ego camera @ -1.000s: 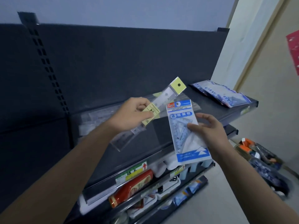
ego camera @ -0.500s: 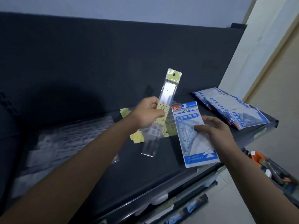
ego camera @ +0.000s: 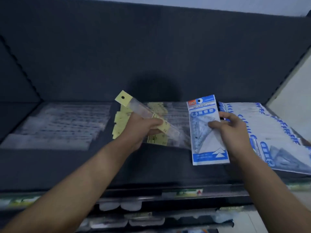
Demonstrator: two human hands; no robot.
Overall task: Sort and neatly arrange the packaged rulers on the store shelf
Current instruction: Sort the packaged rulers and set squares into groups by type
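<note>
Shelf surface: a dark, flat shelf point(ego camera: 151, 169) is seen across the middle of the frame, backed by a dark panel point(ego camera: 151, 47) that fills the upper half.
Room: a price rail point(ego camera: 181, 192) runs along the front edge at lower centre. Lower shelves point(ego camera: 127, 206) are seen beneath it, and a strip of pale wall point(ego camera: 294, 91) at the right edge.
Hard to read: clear ruler packs point(ego camera: 58, 125) lie flat at middle left, smeared by blur, so no print can be read. The goods on the lower shelves cannot be made out.
Partly hidden: a yellow-tagged stack point(ego camera: 120, 125) lies on the shelf at centre, partly covered by the hand and pack in front.
Left hand point(ego camera: 141, 130): fingers and thumb are curled round a clear ruler pack point(ego camera: 143, 109). It is held tilted at centre, with the yellow punched header toward upper left and the clear end down to the right.
Right hand point(ego camera: 230, 132): a set-square pack point(ego camera: 205, 148) is pinched, thumb on its face, and held upright right of centre. It is white and blue, with a clear triangle inside. Contact with the shelf cannot be told.
Right stack: blue-and-white packs point(ego camera: 277, 132) lie fanned flat and are cut off at the right edge.
Hands: kept apart, each clamped on its own pack.
</note>
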